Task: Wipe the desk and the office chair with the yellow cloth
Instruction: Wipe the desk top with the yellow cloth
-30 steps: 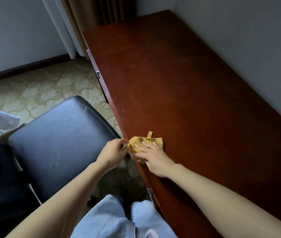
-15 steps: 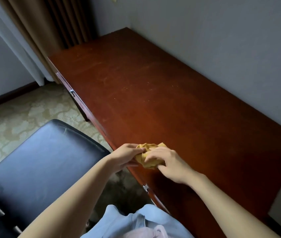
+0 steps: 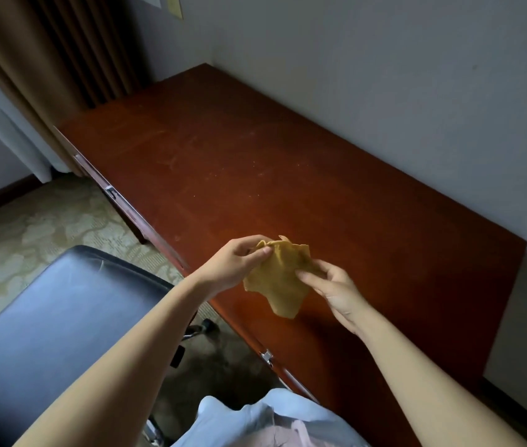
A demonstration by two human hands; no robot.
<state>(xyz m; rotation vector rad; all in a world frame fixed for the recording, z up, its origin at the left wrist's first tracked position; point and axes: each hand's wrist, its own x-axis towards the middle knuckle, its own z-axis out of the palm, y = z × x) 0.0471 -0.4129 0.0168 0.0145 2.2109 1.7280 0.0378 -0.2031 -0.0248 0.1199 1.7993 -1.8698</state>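
Left hand of mine pinches the top corner of the yellow cloth between thumb and fingers, and my right hand pinches its right edge. The cloth hangs loosely spread between them, over the near edge of the bench. The black office chair stands to my left, just beside the bench. A brown curtain hangs at the bench's far end.
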